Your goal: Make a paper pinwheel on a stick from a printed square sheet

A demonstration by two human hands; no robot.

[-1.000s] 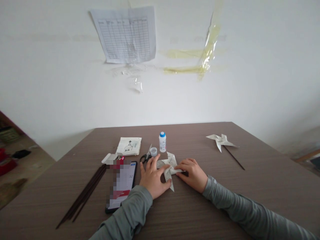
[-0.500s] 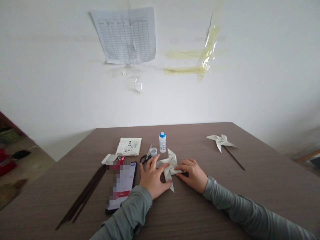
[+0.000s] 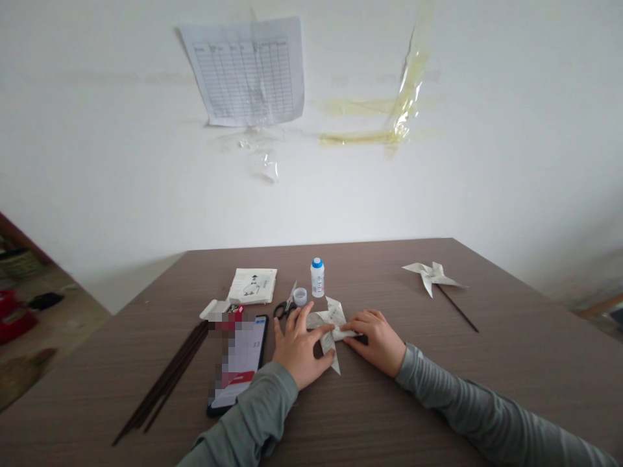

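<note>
A paper pinwheel (image 3: 330, 315) with printed text lies flat on the table between my hands. My left hand (image 3: 302, 350) holds it down from the left, index fingertip on its centre and thumb by the lower blade; the other fingers are spread. From the right, my right hand (image 3: 378, 340) pinches the right-hand blade between thumb and fingers, which partly cover it. Just beyond the pinwheel stand a white bottle (image 3: 317, 280) with a blue cap and a small translucent cup (image 3: 300, 297). Black-handled scissors (image 3: 286, 307) lie past my left fingers.
A finished pinwheel (image 3: 432, 279) on a dark stick lies at the right. To the left are a phone (image 3: 246, 353), dark sticks (image 3: 165, 379), an open small box (image 3: 220, 310) and a paper stack (image 3: 253, 286). The table (image 3: 379, 259) meets a wall bearing a taped sheet (image 3: 246, 71).
The pinwheel's upper blade has shifted slightly lower and to the right. My left index finger has come onto the centre. My right hand keeps its pinch in nearly the same place.
</note>
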